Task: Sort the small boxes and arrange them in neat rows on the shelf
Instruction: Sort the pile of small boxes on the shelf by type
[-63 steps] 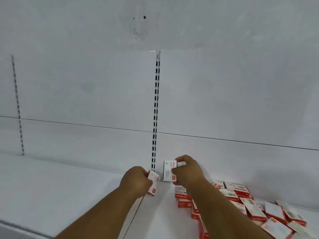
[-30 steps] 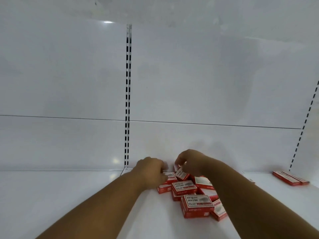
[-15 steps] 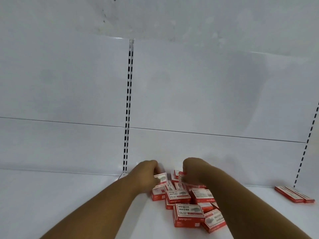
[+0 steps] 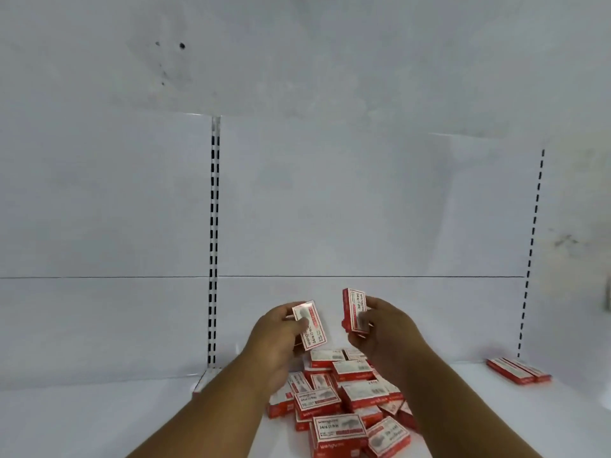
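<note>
Above the white shelf (image 4: 99,418), left hand (image 4: 276,335) and right hand (image 4: 385,328) each grip one box

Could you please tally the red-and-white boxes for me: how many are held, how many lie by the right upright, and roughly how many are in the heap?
Held boxes: 2, one in the left hand, one in the right hand.
Boxes by the right upright: 2.
Heap: about 15; overlaps hide some.
Total: about 19.

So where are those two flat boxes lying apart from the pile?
In the head view, the two flat boxes lie far right on the shelf, below the right slotted rail.
</note>
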The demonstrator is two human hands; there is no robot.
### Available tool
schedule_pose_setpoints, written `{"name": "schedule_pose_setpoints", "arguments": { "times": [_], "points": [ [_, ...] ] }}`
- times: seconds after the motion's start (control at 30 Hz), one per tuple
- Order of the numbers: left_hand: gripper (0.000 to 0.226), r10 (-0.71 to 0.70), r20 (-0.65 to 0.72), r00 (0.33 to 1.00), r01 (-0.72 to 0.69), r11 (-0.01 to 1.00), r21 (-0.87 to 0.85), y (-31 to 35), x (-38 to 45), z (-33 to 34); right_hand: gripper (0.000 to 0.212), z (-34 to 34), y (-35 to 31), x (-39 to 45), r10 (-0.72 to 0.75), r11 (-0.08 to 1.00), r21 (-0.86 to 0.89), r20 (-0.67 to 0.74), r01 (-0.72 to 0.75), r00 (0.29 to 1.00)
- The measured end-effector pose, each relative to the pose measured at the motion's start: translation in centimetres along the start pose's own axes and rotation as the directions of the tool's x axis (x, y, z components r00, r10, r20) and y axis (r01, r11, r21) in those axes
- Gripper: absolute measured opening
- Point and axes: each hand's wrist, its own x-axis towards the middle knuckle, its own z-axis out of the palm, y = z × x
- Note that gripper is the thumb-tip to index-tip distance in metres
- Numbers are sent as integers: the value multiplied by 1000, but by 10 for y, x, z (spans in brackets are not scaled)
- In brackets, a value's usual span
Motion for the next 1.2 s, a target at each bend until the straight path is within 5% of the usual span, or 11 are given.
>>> {"name": "schedule_pose_setpoints", "arguments": {
  "times": [0.3, 0.43, 0.63, 0.93, 1.2],
  "points": [
    [22, 21, 148, 989, -45, 987, 156, -28, -10, 125, 42, -110, -33, -22, -106, 989, -126, -215, 80, 971],
    [16, -12, 259, 966, -61, 960, 273, -42, -18, 184, 25, -181, -42, -19, -103, 974, -225, -359, 21, 928],
    [43, -129, 353, 927, -23, 918, 396, -79, -12, 271, 16, -288, -57, 2, -81, 914, -393, -418, -100, 905],
    [42, -140, 259, 956, -38, 813, 581, -147, -9, 370, 8, -389, -51, 39, -39, 580, -778, -321, -240, 946],
    [48, -40, 306, 951, -258, 440, 860, -145, -11, 392, 20, -406, -49, 41, -71, 120, -988, -105, -96, 992]
  ]
}}
